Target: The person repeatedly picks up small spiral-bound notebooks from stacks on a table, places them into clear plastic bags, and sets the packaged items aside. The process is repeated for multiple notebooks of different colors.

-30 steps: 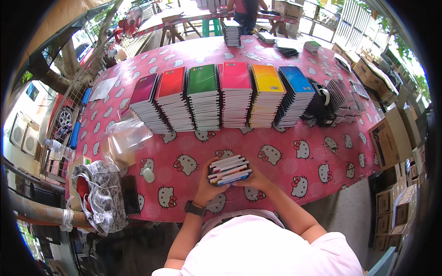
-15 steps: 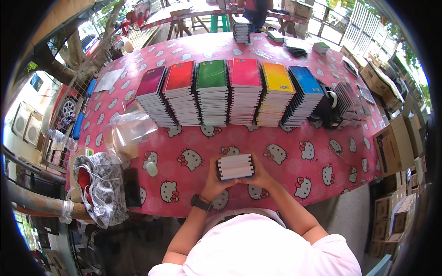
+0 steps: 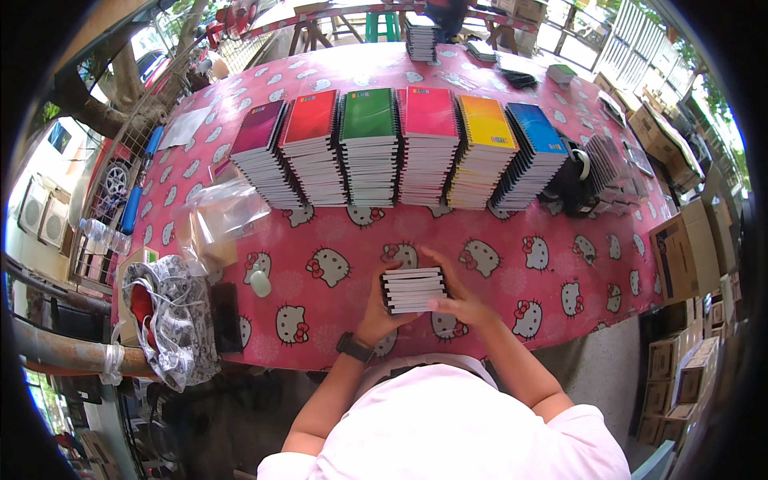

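Note:
Close in front of me, my left hand wraps the left side of a small stack of spiral notebooks. White page edges of the stack face up toward me; its covers are mostly hidden. My right hand is at the stack's right side, thumb against the page edges and fingers behind. Beyond my hands stand tall stacks of spiral notebooks in a row: purple, red, green, pink, yellow and blue.
A pink patterned cloth covers the table. Clear plastic bags, a pale oval object, a dark flat object and a patterned drawstring bag lie left. Cardboard boxes stand right; more notebooks sit far back.
The small stack has turned so its page edges look straighter and more separate. My right hand has shifted, its thumb now on the front edges and its fingers extended farther away.

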The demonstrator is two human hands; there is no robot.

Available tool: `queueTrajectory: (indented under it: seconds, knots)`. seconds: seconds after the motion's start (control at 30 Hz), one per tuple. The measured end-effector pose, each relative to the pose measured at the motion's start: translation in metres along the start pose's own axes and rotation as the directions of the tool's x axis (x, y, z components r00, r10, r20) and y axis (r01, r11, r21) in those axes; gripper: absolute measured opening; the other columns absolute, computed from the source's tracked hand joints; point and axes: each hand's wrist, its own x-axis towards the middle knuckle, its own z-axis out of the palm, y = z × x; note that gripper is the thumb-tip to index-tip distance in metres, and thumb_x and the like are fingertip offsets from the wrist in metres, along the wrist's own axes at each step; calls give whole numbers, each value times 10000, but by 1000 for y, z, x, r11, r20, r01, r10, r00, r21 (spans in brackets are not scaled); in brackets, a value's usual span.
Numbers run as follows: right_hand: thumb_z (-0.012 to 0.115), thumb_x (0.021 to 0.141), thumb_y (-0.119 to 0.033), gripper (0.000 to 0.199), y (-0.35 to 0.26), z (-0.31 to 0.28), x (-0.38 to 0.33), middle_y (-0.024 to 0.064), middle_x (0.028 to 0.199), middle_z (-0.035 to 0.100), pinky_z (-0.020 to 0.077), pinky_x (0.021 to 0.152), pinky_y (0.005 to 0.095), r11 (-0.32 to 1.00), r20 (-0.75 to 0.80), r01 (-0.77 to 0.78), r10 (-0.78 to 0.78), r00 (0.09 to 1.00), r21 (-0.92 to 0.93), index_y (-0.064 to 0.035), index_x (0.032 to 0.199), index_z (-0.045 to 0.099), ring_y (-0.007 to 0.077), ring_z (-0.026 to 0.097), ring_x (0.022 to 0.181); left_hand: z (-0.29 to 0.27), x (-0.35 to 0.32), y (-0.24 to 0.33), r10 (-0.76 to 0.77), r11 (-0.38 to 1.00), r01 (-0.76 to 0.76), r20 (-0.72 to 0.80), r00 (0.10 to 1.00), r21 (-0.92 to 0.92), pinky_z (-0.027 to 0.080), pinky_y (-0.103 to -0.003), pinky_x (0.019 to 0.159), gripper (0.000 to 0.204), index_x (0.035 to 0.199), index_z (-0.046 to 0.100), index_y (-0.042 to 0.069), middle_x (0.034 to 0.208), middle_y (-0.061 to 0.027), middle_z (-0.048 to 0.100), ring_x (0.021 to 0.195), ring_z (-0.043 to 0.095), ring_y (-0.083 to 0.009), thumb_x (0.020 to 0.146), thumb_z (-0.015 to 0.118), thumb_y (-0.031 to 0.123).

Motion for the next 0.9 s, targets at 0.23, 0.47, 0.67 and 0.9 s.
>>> queueTrajectory:
  seconds: [0.23,0.47,0.67,0.9]
  knots:
    - [594,811,-371,717,20,-17,1,105,1452,251,171,1097,395,955,-123,40,-4,992,292,-103,1399,284,290,198,1354,-11,3,1,118,970,-94,-96,988,223,480,-324,870,686,1210,377,29,1104,-94,552,1014,561,-200,661,786,58]
    - [659,747,-267,479,29,9,-23,90,1347,421,190,1059,543,221,130,106,99,987,-970,-128,1195,563,339,290,1308,-56,13,51,-337,897,236,-235,912,-374,504,-336,826,499,1104,539,-6,1004,-95,621,950,606,-206,709,762,203]
    - [664,682,-147,381,44,-41,-32,75,1150,550,318,937,519,274,-139,-69,-245,959,-959,-124,1059,620,342,398,1180,-25,56,3,-588,785,557,-41,808,-272,483,-335,814,513,1126,550,-12,1051,-115,622,927,614,-218,746,740,276]
    - [662,703,-116,241,45,-71,-32,102,938,568,401,824,451,130,-360,-340,-466,808,-931,-99,941,632,302,504,943,-22,71,-13,-506,807,529,-156,849,261,414,-369,903,573,1090,584,-40,1036,-192,628,1068,557,-259,773,683,427]
